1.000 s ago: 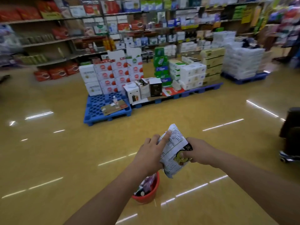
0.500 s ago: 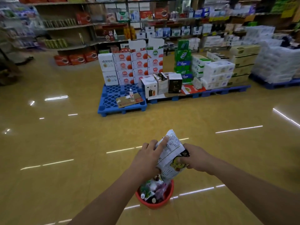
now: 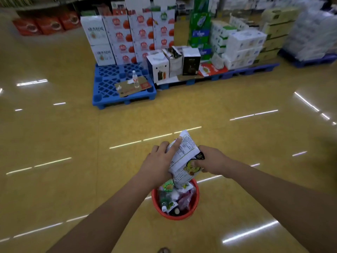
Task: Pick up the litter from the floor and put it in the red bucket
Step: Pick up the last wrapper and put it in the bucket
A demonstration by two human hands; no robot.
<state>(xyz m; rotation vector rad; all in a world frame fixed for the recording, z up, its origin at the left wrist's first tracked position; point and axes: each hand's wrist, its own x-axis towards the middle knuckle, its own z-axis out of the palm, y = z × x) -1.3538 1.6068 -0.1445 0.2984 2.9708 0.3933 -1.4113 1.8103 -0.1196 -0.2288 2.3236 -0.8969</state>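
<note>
Since half a second ago the view has tipped downward and closer; the red bucket point(image 3: 196, 201) now shows whole beneath the hands, and the packet point(image 3: 182, 157) has come lower, so that its bottom end overlaps the bucket's far rim. The left hand point(image 3: 157, 162) holds the packet from the left, its fingers wrapped over the upper part and the forefinger stretched up along the printed back; its thumb is hidden. The right hand point(image 3: 214, 160) grips the packet from the right, thumb pressed on the yellow-and-black printed face, the other fingers curled behind; so both hands are closed on the same packet. The packet is white, crumpled, tilted with its top corner pointing away from the person; whether its lower end touches what lies in the bucket cannot be told. The bucket stands on the glossy yellow floor point(image 3: 73, 143) and is heaped with wrappers and small bottles point(image 3: 172, 198). Well beyond it lies a blue pallet point(image 3: 106, 88) bearing a flat sheet of cardboard point(image 3: 127, 89) with a clear bottle point(image 3: 135, 79) upright on it; behind the pallet's bare part rise stacked cartons point(image 3: 118, 37) printed in red and white.
</note>
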